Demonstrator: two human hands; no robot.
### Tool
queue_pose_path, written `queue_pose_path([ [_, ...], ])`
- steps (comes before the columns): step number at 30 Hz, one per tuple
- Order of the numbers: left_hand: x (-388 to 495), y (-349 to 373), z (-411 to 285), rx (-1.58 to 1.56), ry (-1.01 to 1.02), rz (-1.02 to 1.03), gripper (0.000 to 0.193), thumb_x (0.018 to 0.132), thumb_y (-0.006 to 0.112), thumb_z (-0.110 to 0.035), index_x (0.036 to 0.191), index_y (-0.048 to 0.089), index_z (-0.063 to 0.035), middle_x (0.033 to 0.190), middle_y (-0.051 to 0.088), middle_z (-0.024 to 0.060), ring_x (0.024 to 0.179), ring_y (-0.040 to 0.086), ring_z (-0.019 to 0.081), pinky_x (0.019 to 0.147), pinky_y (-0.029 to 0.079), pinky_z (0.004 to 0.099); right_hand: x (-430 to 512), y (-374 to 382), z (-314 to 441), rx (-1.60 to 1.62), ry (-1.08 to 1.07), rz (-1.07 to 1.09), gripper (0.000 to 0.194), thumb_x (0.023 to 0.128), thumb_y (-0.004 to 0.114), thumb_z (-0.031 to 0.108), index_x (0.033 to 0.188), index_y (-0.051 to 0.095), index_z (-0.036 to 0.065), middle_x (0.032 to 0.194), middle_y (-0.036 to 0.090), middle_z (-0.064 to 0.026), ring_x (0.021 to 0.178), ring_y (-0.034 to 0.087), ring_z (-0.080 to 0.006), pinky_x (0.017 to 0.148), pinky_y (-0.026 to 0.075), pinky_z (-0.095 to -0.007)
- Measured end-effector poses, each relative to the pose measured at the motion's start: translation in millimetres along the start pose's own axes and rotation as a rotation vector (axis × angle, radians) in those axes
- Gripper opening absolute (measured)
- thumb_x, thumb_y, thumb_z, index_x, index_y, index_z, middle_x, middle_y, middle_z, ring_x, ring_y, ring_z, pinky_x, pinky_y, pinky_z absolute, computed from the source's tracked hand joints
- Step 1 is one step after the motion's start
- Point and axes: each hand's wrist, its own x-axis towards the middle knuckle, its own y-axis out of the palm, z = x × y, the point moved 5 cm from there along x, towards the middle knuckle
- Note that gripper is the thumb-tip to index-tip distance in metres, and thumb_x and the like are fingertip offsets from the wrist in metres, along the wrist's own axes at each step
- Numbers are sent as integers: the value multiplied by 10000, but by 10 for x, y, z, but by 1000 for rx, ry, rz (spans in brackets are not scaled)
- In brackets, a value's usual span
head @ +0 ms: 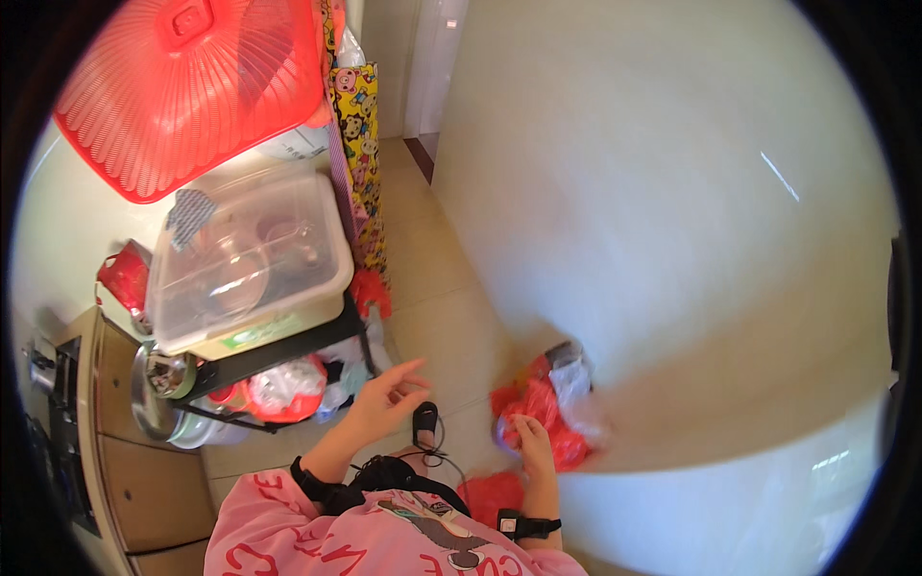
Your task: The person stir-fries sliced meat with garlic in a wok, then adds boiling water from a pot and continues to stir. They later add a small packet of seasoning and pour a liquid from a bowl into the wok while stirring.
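Note:
My left hand (390, 400) is raised over the tiled floor, its fingers apart and nothing in it. To its left is a black rack (266, 357) with bags on the lower level. My right hand (531, 437) is over a bundle of red plastic bags (545, 409) beside the pale panel; its fingers are bent together, and whether they pinch the red plastic cannot be told. A pale translucent bag (573, 392) lies against the red ones. Another red bag (494, 497) is below, partly hidden by my right forearm.
A lidded clear plastic box (252, 270) stands on the rack, under a red plastic basket (194, 93). Patterned yellow board (358, 144) rises behind. A steel pan or lid (148, 403) and brown cabinets (155, 489) are at left. A large pale panel (648, 216) fills the right side.

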Motion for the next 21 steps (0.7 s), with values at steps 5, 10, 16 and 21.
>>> queue_pose_path([
  [5, 1765, 185, 116, -92, -24, 47, 459, 857, 612, -114, 1294, 478, -80, 984, 646, 26, 698, 520, 51, 630, 444, 215, 1326, -18, 1043, -97, 74, -71, 236, 895, 576, 249, 1009, 620, 47, 782, 610, -6, 554, 500, -61, 476, 412, -204],
  [10, 3424, 47, 144, -284, 48, -69, 465, 879, 592, -106, 1318, 442, -76, 993, 643, 47, 740, 538, 63, 661, 454, 224, 2895, 114, 2030, -117, -48, -95, 258, 886, 587, 247, 1028, 607, 32, 827, 626, -46, 557, 512, -81, 517, 441, -220],
  [16, 5056, -647, 498, -355, 100, -319, 432, 892, 575, -86, 1303, 448, -57, 989, 647, 78, 773, 568, 84, 675, 474, 229, 4881, 870, 2802, -211, 30, 94, 333, 873, 603, 292, 1059, 569, 18, 854, 637, -76, 488, 466, -88, 463, 410, -232],
  [21, 6195, -1429, 814, -221, 5, -538, 423, 890, 576, -88, 1297, 463, -58, 957, 648, 70, 731, 555, 73, 662, 470, 220, 6665, 1744, 3590, -232, 0, 357, 347, 876, 586, 296, 1061, 551, 4, 836, 622, -107, 412, 371, -76, 430, 363, -230],
])
